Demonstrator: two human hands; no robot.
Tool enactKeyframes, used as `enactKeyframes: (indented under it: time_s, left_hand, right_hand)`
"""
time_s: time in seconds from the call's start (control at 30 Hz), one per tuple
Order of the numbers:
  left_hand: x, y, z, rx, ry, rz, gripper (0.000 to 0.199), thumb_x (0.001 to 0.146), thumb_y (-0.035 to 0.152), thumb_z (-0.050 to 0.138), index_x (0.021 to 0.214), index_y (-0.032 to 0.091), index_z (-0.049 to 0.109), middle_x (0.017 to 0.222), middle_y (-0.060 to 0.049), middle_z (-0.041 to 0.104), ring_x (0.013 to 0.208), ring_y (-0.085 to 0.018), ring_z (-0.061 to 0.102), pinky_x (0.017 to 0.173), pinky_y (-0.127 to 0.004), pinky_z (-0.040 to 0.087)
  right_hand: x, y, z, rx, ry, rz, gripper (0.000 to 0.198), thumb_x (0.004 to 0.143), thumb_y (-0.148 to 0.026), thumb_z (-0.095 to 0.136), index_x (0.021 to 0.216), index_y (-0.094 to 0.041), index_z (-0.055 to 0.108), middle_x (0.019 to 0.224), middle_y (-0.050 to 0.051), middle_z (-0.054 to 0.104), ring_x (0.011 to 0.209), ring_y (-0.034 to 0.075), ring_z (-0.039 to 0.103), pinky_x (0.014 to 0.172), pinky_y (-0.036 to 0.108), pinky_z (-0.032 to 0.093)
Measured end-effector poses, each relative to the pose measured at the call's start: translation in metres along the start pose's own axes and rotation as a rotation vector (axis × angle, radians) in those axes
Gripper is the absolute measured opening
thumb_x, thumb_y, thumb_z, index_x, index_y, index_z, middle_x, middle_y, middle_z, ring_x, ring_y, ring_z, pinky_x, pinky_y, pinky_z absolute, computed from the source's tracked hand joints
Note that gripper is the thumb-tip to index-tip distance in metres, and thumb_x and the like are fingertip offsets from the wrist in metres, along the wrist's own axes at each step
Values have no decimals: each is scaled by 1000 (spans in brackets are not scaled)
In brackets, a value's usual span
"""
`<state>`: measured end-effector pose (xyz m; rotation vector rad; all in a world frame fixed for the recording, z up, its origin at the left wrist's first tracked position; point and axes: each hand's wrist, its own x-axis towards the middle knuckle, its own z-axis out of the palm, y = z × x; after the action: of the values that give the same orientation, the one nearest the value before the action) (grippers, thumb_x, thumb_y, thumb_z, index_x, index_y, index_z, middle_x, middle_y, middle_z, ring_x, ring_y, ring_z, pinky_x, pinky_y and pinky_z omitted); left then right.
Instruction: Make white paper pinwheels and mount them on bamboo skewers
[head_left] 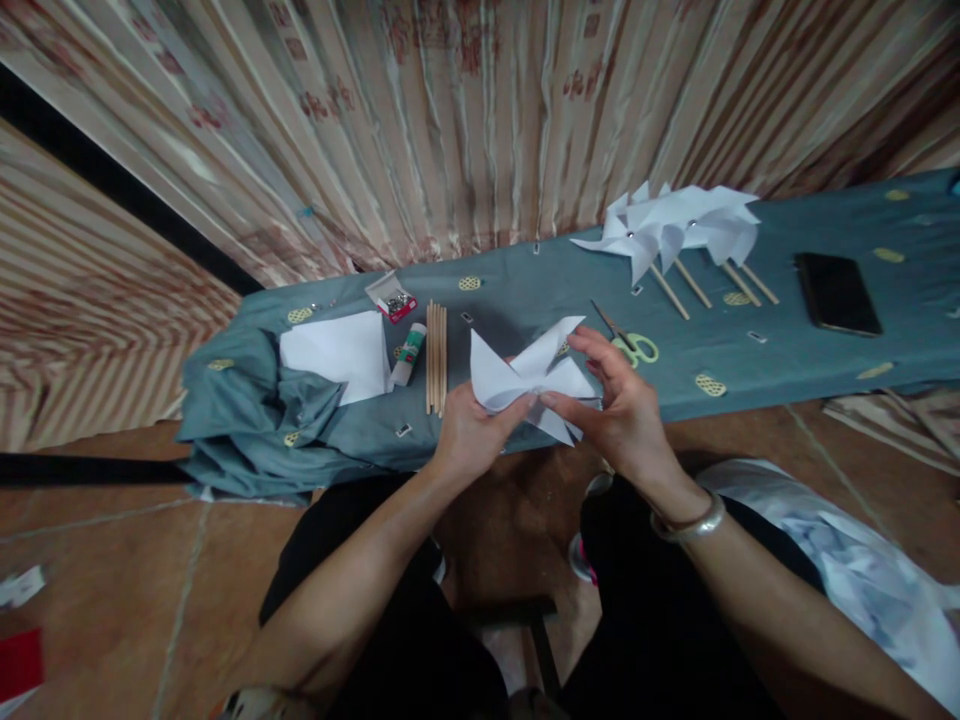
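Note:
Between my two hands is a white paper pinwheel (534, 375) with its pointed blades folded in toward the centre; no stick shows on it. My left hand (474, 432) grips its left side, the thumb pressed near the middle. From the right, my right hand (616, 405) pinches it, thumb at the centre and fingers behind a blade. Just beyond my right fingers lie scissors (634, 349) with yellow-green handles. Left of the pinwheel, several wooden sticks (436, 360) lie side by side, next to a glue stick (409, 354).
A stack of white paper (337, 350) and an opened small box of metal pins (391, 297) lie on the left of the cloth-covered bench (525, 285). Several pinwheels on sticks (675, 232) rest at the back right, beside a dark phone (838, 292). A plastic bag (847, 560) stands by my right leg.

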<state>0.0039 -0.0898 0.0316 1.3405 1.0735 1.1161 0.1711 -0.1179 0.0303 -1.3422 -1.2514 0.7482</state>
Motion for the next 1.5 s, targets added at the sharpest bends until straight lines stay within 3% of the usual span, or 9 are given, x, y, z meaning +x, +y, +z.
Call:
enactKeyframes:
  time_s: [0.13,0.3,0.43,0.57,0.77,0.9,1.03,1.17,1.5]
  left_hand:
    - [3,3,2,-60,19,-57,38,61,30,81,93,12,71,92,-9,77,85,-24,72,77,-34,58]
    - [5,3,3,-139,-22,-128,39,58,34,83,89,12,73,94,-9,77,87,-25,72,78,-34,58]
    - [6,1,3,-180,-22,-144,43,55,34,85,89,12,74,92,-9,77,81,-24,71,74,-34,58]
    - [7,1,3,-199,-25,-151,42,54,33,86,89,12,75,90,-8,77,78,-22,71,73,-33,58]
    - [7,3,4,-198,-8,-166,39,55,30,86,88,12,75,88,-7,77,78,-22,71,72,-33,58]
    - [7,3,4,-206,-7,-203,43,53,33,87,89,12,75,90,-8,77,81,-24,71,76,-36,58]
    - [8,3,4,-223,-16,-205,45,51,36,87,88,12,75,91,-9,77,83,-25,72,79,-37,58]
    - [7,3,5,-238,-30,-205,44,52,36,86,89,13,75,94,-8,77,86,-25,72,80,-37,58]
    - [6,6,6,-276,-28,-212,37,54,28,85,86,13,75,86,-6,77,78,-22,71,75,-34,58]
  right_hand:
    - [3,-1,2,177,-53,140,60,60,-31,85,115,-23,62,124,8,65,120,27,58,110,49,42]
    - [5,-8,4,359,-119,319,61,57,-32,87,112,-25,60,108,4,72,97,24,68,83,40,59]
    - [5,-11,3,393,-137,423,69,55,-34,88,115,-25,57,94,1,73,73,20,68,65,34,59]
    - [6,-10,3,386,-135,438,76,52,-36,89,119,-24,54,84,0,72,66,19,67,60,33,57]
    - [4,-4,5,262,-141,277,75,58,-47,84,123,-25,54,100,4,72,85,24,69,78,41,59]
    - [1,-3,4,41,-78,62,65,67,-40,80,126,-25,56,126,8,62,112,26,62,100,43,50]
    - [1,-2,1,-66,-66,-46,52,71,-33,78,119,-26,62,139,7,50,127,26,51,105,40,47]
    - [2,-2,0,-85,-80,-64,42,72,-32,78,112,-26,65,140,7,46,129,25,49,102,39,49]
    - [-1,-4,-1,-152,-73,-79,47,74,-37,77,117,-27,63,152,6,32,138,28,39,110,43,42]
